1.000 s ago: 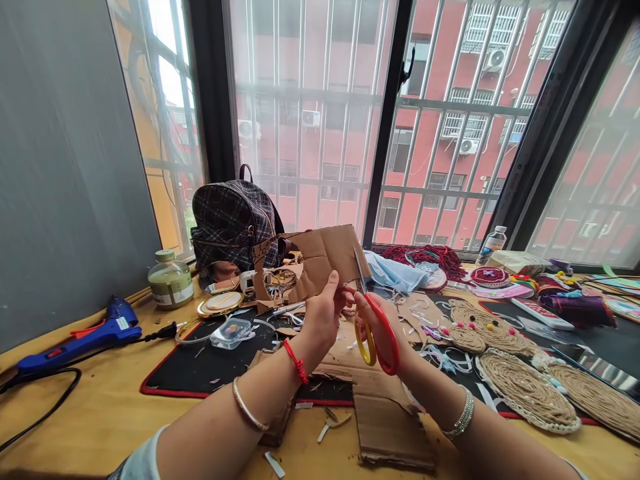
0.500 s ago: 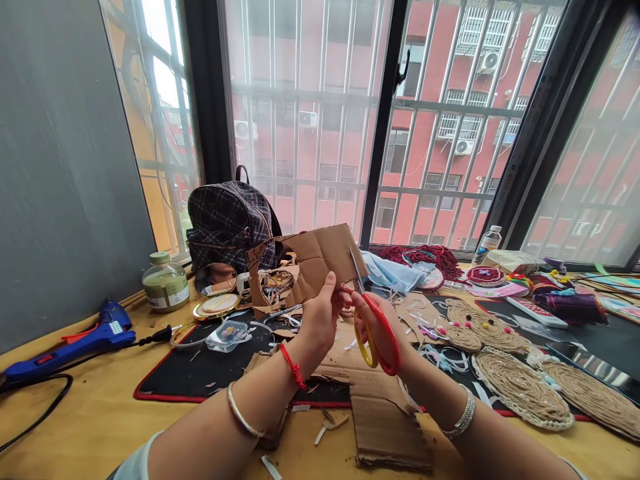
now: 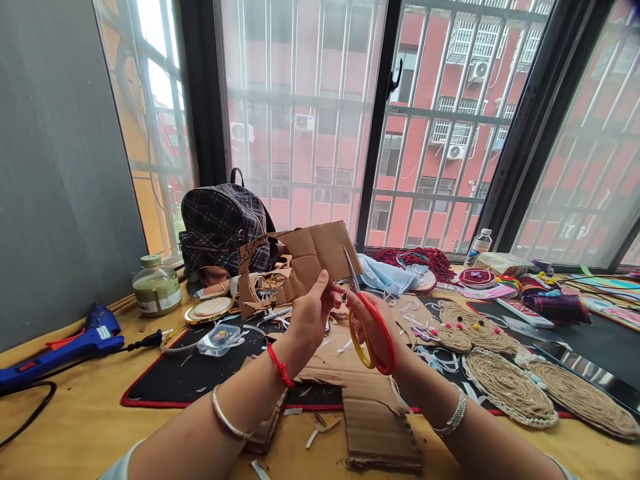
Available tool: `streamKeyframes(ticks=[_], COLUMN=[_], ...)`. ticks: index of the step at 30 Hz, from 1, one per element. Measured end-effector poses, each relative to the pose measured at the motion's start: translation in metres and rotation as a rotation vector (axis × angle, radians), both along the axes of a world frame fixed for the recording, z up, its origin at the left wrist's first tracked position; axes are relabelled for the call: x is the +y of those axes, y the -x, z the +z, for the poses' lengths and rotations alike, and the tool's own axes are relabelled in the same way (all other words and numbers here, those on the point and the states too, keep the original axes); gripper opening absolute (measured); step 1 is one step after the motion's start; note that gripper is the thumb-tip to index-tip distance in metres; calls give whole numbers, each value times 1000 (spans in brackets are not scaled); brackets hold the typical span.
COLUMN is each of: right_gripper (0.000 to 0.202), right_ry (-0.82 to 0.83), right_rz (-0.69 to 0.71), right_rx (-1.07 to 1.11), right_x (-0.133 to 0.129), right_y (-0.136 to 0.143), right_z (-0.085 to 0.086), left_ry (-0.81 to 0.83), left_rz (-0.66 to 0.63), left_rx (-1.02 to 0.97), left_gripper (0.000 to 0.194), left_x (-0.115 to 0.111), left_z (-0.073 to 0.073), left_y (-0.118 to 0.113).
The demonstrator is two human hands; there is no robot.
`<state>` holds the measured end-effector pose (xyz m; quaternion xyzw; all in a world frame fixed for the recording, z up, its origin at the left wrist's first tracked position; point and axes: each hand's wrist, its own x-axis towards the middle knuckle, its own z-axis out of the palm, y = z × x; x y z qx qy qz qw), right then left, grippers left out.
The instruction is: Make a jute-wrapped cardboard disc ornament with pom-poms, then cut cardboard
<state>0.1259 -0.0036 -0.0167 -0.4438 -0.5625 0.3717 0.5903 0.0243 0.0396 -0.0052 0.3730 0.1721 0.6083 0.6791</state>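
My left hand (image 3: pixel 314 308) grips the lower edge of a brown cardboard piece (image 3: pixel 320 252), thumb on its near face. The piece is raised above the table, and a large curved opening is cut out of its left part. In my right hand (image 3: pixel 383 323) is a pair of scissors (image 3: pixel 384 340) with one red and one yellow handle loop. Their blades point up and lie against the right part of the cardboard. Fingertips of both hands are close together below it. Under my hands lies more cut cardboard (image 3: pixel 377 427), with small scraps about it.
A blue glue gun (image 3: pixel 65 347) and a jar (image 3: pixel 157 287) stand left, before a plaid backpack (image 3: pixel 225 227). Coiled twine pieces (image 3: pixel 510 387) cover the right of the black mat (image 3: pixel 165 387). A bottle (image 3: pixel 479 247) stands by the window.
The whole view has shifted slightly, so things appear a little further left. Both hands keep their hold on the cardboard and scissors, with the blades still at the cardboard's right part.
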Motion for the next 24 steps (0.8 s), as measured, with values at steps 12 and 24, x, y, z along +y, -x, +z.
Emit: streamKeyframes(ticks=[12,24], right_gripper=[38,39], right_ry=[53,136], right_rz=[134,182], right_rx=[41,1], right_x=[-1,7], right_y=[-8,-11], right_z=[9,5], left_ry=[22,-63], left_rz=[19,171], left_rx=[5,223], left_gripper=[36,46], left_x=[1,4], left_z=[-3,-23], left_y=[0,-6])
